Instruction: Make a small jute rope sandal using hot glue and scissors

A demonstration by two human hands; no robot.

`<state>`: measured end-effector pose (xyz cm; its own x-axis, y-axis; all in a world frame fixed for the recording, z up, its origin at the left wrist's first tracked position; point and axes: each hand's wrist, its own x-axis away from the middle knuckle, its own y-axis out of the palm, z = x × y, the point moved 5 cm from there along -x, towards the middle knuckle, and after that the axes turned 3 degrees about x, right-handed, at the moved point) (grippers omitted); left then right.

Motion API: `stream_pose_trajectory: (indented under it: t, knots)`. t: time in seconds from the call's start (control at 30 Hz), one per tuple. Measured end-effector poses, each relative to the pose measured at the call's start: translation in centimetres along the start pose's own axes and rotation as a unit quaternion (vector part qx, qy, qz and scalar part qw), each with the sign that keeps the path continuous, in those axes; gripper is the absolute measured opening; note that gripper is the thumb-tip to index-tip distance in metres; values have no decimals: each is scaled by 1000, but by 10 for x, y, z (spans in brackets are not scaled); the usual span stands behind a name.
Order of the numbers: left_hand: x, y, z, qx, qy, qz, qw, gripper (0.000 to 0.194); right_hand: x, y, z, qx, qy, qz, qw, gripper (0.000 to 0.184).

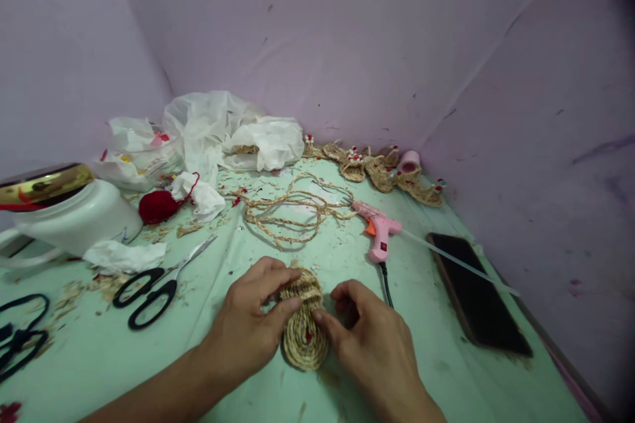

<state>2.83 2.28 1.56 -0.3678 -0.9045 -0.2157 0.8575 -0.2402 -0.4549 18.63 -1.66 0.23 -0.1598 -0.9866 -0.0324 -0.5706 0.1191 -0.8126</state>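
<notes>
A small woven straw slipper lies at the front middle of the table, with a band across its upper part and a red spot on its sole. My left hand grips its upper left side, fingertips on the toe end and thumb at the band. From the right, my right hand has its thumb against the slipper's edge by the band, its other fingers curled. Behind the slipper, a loose braided straw cord lies in loops. To the right of the cord is a pink hot glue gun with a long glue stick in its back.
Black-handled scissors lie open at left, near a white pitcher and red yarn ball. A phone rests at right. White plastic bags and several woven slippers line the wall. Straw scraps litter the cloth.
</notes>
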Motion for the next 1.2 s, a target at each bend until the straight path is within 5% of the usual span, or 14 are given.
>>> stream_pose_trajectory:
  t: [0.17, 0.4, 0.6, 1.2]
  knots:
    - [0, 1, -1, 3, -10, -4, 1000, 15, 2, 4, -10, -139, -130, 3, 982, 19]
    - [2, 2, 3, -8, 18, 4, 1000, 14, 4, 3, -10, -166, -116, 10, 979, 16]
    - [1, 4, 3, 8, -10, -1, 1000, 13, -1, -6, -16, -216, -166, 54, 961, 11]
    - [-4, 7, 0, 44, -56, -28, 997, 4, -3, -5, -17, -188, -151, 97, 966, 12]
